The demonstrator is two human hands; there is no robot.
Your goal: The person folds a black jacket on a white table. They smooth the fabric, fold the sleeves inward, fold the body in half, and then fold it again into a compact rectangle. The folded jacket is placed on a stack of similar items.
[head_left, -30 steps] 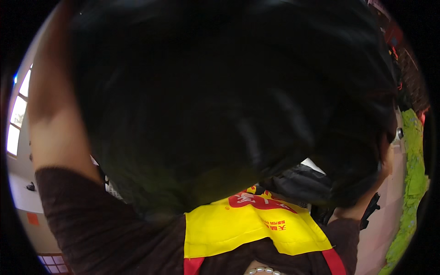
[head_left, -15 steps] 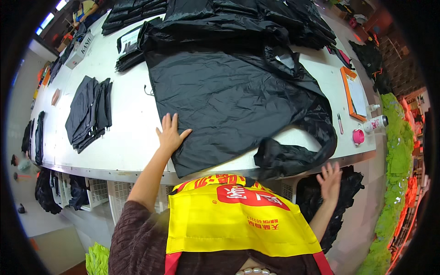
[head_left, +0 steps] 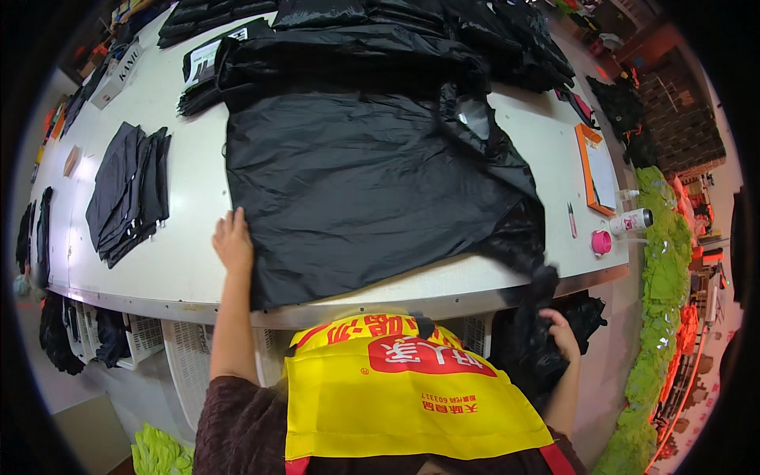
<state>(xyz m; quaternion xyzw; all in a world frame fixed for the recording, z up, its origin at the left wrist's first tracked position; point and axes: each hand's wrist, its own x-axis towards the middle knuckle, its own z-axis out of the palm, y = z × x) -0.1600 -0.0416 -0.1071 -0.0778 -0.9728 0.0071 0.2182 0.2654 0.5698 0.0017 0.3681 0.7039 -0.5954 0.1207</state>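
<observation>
A large black garment point(head_left: 364, 190) of thin, slightly shiny fabric lies spread over the white table point(head_left: 198, 182). Its far part is bunched up, and its lower right end narrows to a twisted strip that hangs over the table's front edge, blurred. My left hand point(head_left: 234, 245) rests at the garment's left edge, fingers laid out, partly on the bare tabletop. Beyond the front edge at the right, my right hand point(head_left: 563, 336) is beside the hanging strip, fingers loosely bent and apart. Whether its fingertips touch the strip is not clear.
Folded black garments point(head_left: 127, 194) lie at the left, with bagged black bundles point(head_left: 380, 16) along the back. An orange-framed tray point(head_left: 590, 170), a pen point(head_left: 571, 220), a pink cup point(head_left: 602, 242) and a white bottle point(head_left: 632, 221) stand right. White baskets point(head_left: 186, 356) sit below.
The garment's right end has dropped from the tabletop over the front edge. My right hand has come closer to it, its fingers more bent. My left hand has stayed at the left edge.
</observation>
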